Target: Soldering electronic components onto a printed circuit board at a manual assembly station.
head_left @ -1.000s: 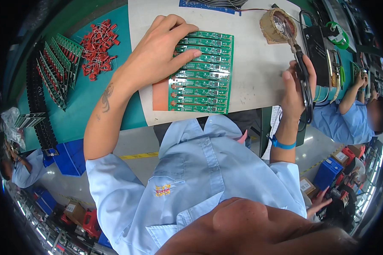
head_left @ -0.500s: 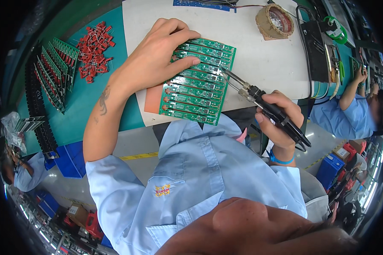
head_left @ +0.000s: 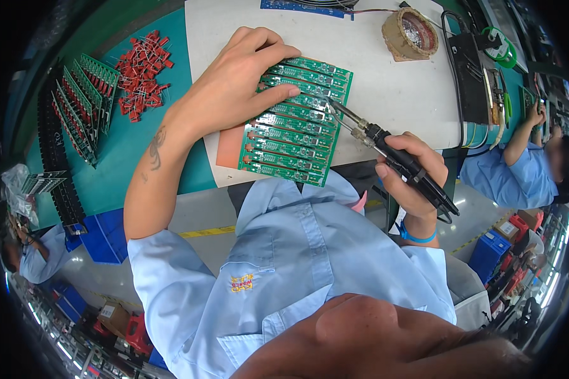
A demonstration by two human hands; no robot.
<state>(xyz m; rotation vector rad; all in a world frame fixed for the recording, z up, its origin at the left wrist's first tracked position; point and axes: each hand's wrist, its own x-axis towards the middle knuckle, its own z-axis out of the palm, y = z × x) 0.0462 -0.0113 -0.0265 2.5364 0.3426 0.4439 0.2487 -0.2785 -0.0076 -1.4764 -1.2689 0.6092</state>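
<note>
A green circuit board panel point(head_left: 297, 136), split into several narrow strips with small parts, lies at the near edge of the white sheet. An orange-brown plate point(head_left: 230, 146) pokes out beneath its left side. My left hand point(head_left: 243, 79) grips the panel's upper left, thumb flat across the strips and the other fingers bent at the far edge. In my right hand point(head_left: 417, 170) is a black twin-tipped soldering iron point(head_left: 398, 155), with the fingers closed round its handle. Its two metal tips reach the panel's right side; whether they touch it I cannot tell.
Red two-legged components point(head_left: 144, 76) are heaped at the left on the green mat point(head_left: 189, 170). Several populated boards point(head_left: 85, 107) stand in a black rack point(head_left: 54, 151). A round brown pot point(head_left: 411, 35) and a black tool holder point(head_left: 471, 76) are at the far right. Co-workers sit on both sides.
Almost nothing differs. The iron's handle and my right hand have shifted very slightly left; the tips stay by the same area of the panel. My left hand keeps its grip.
</note>
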